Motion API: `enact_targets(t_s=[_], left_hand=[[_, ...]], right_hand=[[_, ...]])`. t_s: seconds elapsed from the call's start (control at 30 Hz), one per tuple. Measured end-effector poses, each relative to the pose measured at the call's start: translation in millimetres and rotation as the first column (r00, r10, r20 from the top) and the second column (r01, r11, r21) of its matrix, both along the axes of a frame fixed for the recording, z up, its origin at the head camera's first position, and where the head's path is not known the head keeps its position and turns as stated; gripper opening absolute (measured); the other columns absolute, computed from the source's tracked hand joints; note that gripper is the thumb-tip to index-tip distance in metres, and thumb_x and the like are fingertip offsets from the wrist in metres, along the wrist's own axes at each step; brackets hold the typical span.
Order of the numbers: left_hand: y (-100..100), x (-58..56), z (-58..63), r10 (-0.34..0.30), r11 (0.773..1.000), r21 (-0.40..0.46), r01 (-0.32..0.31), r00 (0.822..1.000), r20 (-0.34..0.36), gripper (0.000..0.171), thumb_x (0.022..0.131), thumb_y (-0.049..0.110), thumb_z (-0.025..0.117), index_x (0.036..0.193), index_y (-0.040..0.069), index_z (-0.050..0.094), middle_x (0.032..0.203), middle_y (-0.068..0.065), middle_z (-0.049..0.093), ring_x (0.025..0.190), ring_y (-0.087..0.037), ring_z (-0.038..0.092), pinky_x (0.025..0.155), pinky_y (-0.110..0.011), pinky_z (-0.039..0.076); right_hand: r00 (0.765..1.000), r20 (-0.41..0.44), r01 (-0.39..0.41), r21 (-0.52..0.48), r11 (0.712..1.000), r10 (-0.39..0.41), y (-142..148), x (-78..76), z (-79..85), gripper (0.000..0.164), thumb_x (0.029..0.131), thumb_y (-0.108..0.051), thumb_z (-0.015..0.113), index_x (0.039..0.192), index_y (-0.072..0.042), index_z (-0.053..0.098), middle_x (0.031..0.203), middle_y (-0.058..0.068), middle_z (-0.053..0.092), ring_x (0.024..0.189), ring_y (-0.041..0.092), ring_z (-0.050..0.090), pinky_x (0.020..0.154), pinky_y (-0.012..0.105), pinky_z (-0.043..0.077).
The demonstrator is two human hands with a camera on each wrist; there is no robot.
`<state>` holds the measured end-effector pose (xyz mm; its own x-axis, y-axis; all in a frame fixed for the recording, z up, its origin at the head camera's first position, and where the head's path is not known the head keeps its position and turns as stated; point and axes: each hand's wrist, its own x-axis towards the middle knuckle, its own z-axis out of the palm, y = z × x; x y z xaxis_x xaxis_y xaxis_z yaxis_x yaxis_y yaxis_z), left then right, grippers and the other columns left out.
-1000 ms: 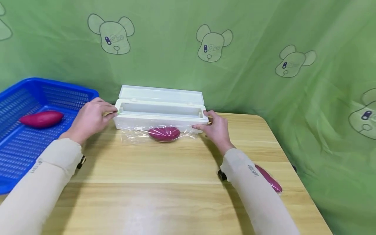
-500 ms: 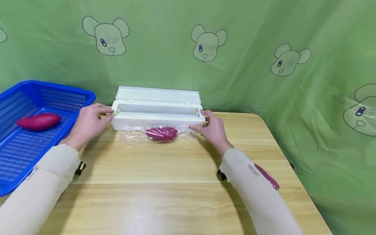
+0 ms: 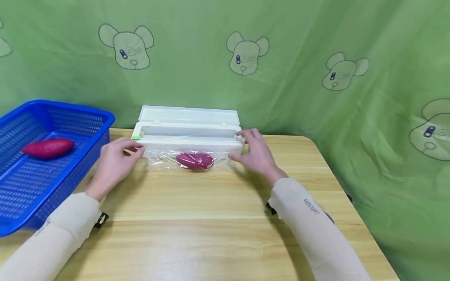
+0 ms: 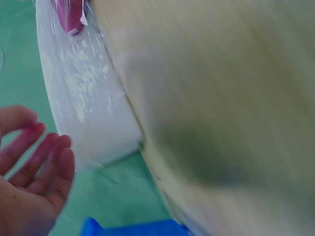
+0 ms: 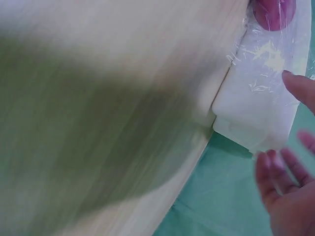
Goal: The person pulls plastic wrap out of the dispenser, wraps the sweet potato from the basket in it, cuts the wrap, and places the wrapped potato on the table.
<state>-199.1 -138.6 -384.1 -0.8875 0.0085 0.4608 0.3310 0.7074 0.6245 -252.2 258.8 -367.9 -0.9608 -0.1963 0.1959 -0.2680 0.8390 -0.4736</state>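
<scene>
A white cling film dispenser (image 3: 191, 145) stands at the back of the table with its clear lid (image 3: 190, 114) raised. Clear cling film (image 3: 159, 160) hangs down its front over a purple sweet potato (image 3: 195, 160) lying before it. My left hand (image 3: 117, 162) hovers at the front-left corner, fingers loosely bent, just below a small green cutter slider (image 3: 136, 137). Around the dispenser's right end is my right hand (image 3: 258, 154), thumb apart from the fingers; the right wrist view shows the fingers (image 5: 283, 172) loose beside that end.
At left stands a blue plastic basket (image 3: 66, 171) with another sweet potato (image 3: 48, 148) in it. A wrapped sweet potato (image 3: 329, 217) lies at right, mostly hidden under the right sleeve. Green cloth (image 3: 190, 70) hangs behind the wooden table (image 3: 197, 218).
My left hand has come off the dispenser's left end and moved down toward the front, uncovering the green slider. The right hand has loosened at the right end.
</scene>
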Motion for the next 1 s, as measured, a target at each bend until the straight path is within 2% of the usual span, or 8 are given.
enact_targets(t_s=[0.1,0.2,0.37,0.5,0.63,0.77,0.87,1.0], left_hand=[[14,-0.5,1.3,-0.125,0.992,-0.045,0.122,0.989,-0.073,0.016,0.094,0.001,0.077,0.110,-0.004,0.079,0.113,-0.022,0.078,0.104,-0.040,0.074,0.091,-0.055,0.062],[27,-1.8,3.1,-0.190,0.976,-0.119,0.182,0.980,-0.061,0.022,0.093,0.002,0.079,0.114,-0.004,0.077,0.119,-0.023,0.076,0.115,-0.043,0.070,0.103,-0.059,0.057],[38,-3.5,0.5,-0.148,0.973,-0.190,0.133,0.987,-0.067,0.027,0.091,0.002,0.082,0.118,-0.002,0.076,0.122,-0.022,0.074,0.119,-0.042,0.065,0.109,-0.063,0.050],[39,-4.8,-1.5,-0.132,0.971,-0.210,0.113,0.988,-0.079,0.031,0.090,0.002,0.083,0.120,0.000,0.075,0.121,-0.020,0.074,0.118,-0.041,0.063,0.106,-0.062,0.046],[41,-4.2,-2.4,-0.145,0.961,-0.249,0.120,0.986,-0.084,0.035,0.089,0.002,0.083,0.123,0.000,0.074,0.121,-0.020,0.075,0.116,-0.040,0.063,0.102,-0.059,0.045],[43,-3.1,-2.9,-0.188,0.942,-0.295,0.161,0.980,-0.065,0.046,0.090,0.002,0.083,0.135,0.001,0.070,0.112,-0.019,0.074,0.108,-0.038,0.063,0.099,-0.057,0.048],[46,-2.7,-3.8,-0.214,0.919,-0.350,0.185,0.976,-0.048,0.054,0.090,0.004,0.083,0.142,0.002,0.067,0.104,-0.017,0.068,0.101,-0.035,0.059,0.092,-0.052,0.049],[53,-2.8,-5.7,-0.237,0.890,-0.407,0.205,0.971,-0.029,0.040,0.092,0.012,0.084,0.130,0.004,0.076,0.113,-0.017,0.064,0.108,-0.035,0.054,0.094,-0.051,0.046]], right_hand=[[0.989,-0.114,-0.087,0.077,0.993,0.095,-1,2.4,-0.1,0.053,0.088,-0.030,0.089,0.134,-0.016,0.069,0.142,0.009,0.059,0.132,0.031,0.052,0.114,0.055,0.048],[0.968,-0.182,-0.149,0.124,0.981,0.170,-4,4.4,-2.2,0.038,0.088,-0.025,0.088,0.123,-0.016,0.075,0.134,0.007,0.064,0.126,0.028,0.052,0.112,0.052,0.048],[0.943,-0.229,-0.209,0.151,0.966,0.240,-13,8.2,-6.3,0.034,0.089,-0.021,0.087,0.121,-0.016,0.076,0.123,0.005,0.067,0.117,0.026,0.056,0.107,0.046,0.050],[0.932,-0.259,-0.210,0.179,0.961,0.252,-17,10.1,-5.9,0.028,0.091,-0.017,0.085,0.118,-0.015,0.077,0.118,0.004,0.070,0.114,0.026,0.059,0.111,0.046,0.049],[0.914,-0.289,-0.232,0.202,0.951,0.284,-18,13.4,-5.7,0.016,0.091,-0.008,0.083,0.105,-0.015,0.081,0.108,0.002,0.074,0.108,0.024,0.063,0.107,0.045,0.053],[0.891,-0.300,-0.277,0.235,0.932,0.340,-19,15.2,-8.5,0.015,0.087,0.000,0.083,0.093,-0.014,0.083,0.099,0.001,0.076,0.098,0.022,0.065,0.094,0.040,0.058],[0.878,-0.290,-0.298,0.291,0.909,0.381,-20,15.4,-10.9,0.016,0.085,0.001,0.083,0.089,-0.014,0.083,0.097,0.000,0.076,0.095,0.020,0.065,0.090,0.038,0.059],[0.884,-0.246,-0.302,0.348,0.887,0.398,-22,16.5,-12.4,0.014,0.085,-0.001,0.083,0.089,-0.014,0.083,0.097,0.000,0.075,0.097,0.020,0.066,0.091,0.038,0.060]])
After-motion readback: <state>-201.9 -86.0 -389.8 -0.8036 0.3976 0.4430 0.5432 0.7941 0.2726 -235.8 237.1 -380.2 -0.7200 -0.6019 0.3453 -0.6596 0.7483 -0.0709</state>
